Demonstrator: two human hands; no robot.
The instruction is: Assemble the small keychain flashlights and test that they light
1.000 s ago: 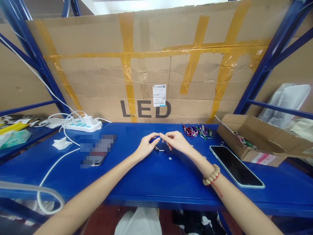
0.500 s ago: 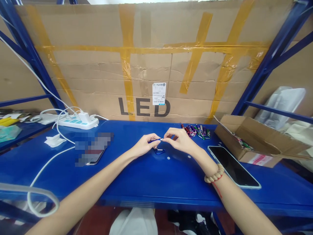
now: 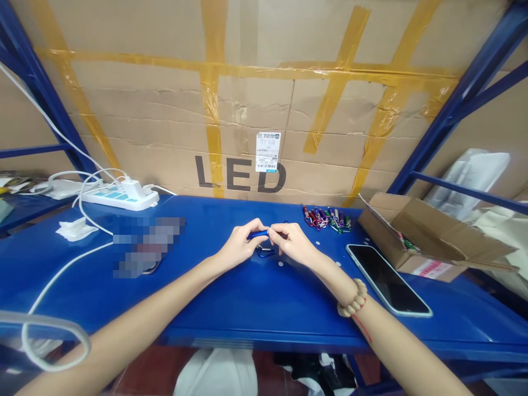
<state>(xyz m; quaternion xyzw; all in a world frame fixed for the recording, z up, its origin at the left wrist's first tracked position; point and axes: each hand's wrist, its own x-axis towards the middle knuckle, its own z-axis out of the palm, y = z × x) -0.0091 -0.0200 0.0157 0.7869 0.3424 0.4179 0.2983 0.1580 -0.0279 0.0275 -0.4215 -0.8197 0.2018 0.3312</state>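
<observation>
Steadying a blue tube [image 3: 257, 234] above the blue tabletop [image 3: 247, 297]

My left hand [image 3: 241, 242] gripped the tube lengthwise, presumably to leave its end reachable; my right hand [image 3: 292, 242] pinched that end with narrowed fingertips, any smaller piece there hidden. A blue carabiner [image 3: 266, 250] sat just below. Room for moving opened toward the front edge; the smartphone [image 3: 390, 280] and cardboard box [image 3: 383, 242] bounded the right.

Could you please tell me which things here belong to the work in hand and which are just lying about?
Seemingly part of it:
blue tube, held by the left hand, right hand at its end
blue carabiner
coloured tubes with clips

Seemingly just lying about:
phone on the right
power strip
white tissue
</observation>
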